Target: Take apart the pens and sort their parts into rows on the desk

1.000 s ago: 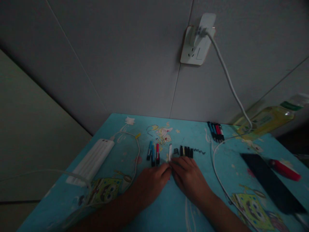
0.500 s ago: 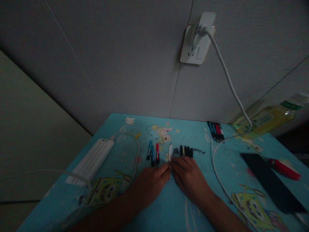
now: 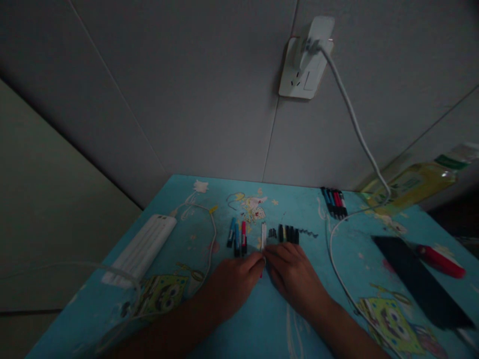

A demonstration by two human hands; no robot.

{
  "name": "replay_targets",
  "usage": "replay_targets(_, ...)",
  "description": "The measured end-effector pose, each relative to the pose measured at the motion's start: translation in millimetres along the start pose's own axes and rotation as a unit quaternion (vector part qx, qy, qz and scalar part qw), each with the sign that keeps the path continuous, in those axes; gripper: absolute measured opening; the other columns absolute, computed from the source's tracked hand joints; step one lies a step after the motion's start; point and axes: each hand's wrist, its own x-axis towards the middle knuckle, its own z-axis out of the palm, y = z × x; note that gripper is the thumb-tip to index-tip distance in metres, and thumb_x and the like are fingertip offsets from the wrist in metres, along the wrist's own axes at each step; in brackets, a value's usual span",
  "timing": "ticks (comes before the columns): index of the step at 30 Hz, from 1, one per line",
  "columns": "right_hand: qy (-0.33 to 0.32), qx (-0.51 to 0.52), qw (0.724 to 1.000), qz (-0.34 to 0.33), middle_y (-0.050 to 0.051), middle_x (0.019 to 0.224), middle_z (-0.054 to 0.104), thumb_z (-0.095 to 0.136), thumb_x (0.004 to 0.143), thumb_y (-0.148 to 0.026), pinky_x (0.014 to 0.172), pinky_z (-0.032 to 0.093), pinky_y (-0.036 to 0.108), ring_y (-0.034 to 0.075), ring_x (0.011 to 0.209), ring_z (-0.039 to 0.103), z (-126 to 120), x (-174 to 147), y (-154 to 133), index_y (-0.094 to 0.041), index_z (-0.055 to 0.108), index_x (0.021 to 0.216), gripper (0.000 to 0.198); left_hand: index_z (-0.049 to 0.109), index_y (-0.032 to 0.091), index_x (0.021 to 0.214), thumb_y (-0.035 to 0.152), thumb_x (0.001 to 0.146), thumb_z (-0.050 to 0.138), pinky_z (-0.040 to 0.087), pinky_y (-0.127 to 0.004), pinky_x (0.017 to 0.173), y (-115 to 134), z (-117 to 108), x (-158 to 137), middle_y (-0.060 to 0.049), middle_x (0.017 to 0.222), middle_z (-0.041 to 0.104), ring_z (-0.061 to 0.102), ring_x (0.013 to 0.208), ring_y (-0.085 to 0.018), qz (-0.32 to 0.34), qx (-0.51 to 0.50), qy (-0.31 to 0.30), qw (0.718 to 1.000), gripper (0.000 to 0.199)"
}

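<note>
Thin white pen refills lie side by side at the middle of the table, a pinkish-red end showing between my hands. My left hand pinches at their lower part from the left, fingers closed. From the right, the curled fingers of my right hand meet the same spot and partly cover it. Left of the refills are blue pen barrels and a red pen barrel with dark ends. Several small dark pieces and black pen parts lie just beyond my right hand.
A row of assembled pens lies near the wall. To the right are a tilted bottle of yellow liquid, a dark flat slab and a red-handled object. A white power strip and white cables cross the table.
Both hands stay at the refills with almost no movement. The view has shifted very slightly.
</note>
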Motion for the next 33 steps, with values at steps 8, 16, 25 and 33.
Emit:
replay_targets(8,0.02,-0.025,0.999,-0.002,0.009,0.118,0.064,0.059,0.092,-0.015,0.093,0.045,0.045,0.026,0.106,0.056,1.9,-0.5,1.8,-0.02,0.065,0.12,0.029,0.054,0.019,0.125,0.011,0.096,0.046,0.056,-0.03,0.063,-0.3,-0.8,0.3,-0.004,0.117,0.063,0.068,0.081,-0.017,0.005,-0.004,0.001,1.0,0.031)
replay_targets(16,0.029,-0.033,0.999,-0.006,0.009,0.117,0.064,0.063,0.088,-0.012,0.093,0.046,0.045,0.026,0.106,0.057,-0.3,-0.3,0.4,-0.022,0.065,0.12,0.033,0.056,0.019,0.122,0.01,0.095,0.048,0.056,-0.031,0.062,-0.9,-0.3,-0.3,-0.004,0.117,0.063,0.068,0.079,-0.017,0.006,-0.001,0.011,1.0,0.03)
replay_targets(25,0.008,-0.013,1.0,0.001,0.008,0.115,0.065,0.061,0.09,-0.014,0.092,0.045,0.044,0.026,0.105,0.056,0.2,-1.0,0.8,-0.021,0.067,0.115,0.026,0.056,0.019,0.119,0.01,0.095,0.048,0.055,-0.03,0.061,-0.7,0.2,-0.6,-0.004,0.118,0.063,0.068,0.081,-0.018,0.0,-0.007,0.014,1.0,0.027)
replay_targets(33,0.017,-0.018,1.0,0.004,0.007,0.115,0.065,0.062,0.089,-0.013,0.093,0.045,0.044,0.025,0.105,0.056,-0.9,-0.8,-0.3,-0.024,0.068,0.116,0.029,0.056,0.018,0.12,0.01,0.095,0.047,0.055,-0.029,0.063,-1.6,0.7,-0.2,-0.005,0.116,0.064,0.068,0.08,-0.017,0.001,-0.009,0.02,1.0,0.028)
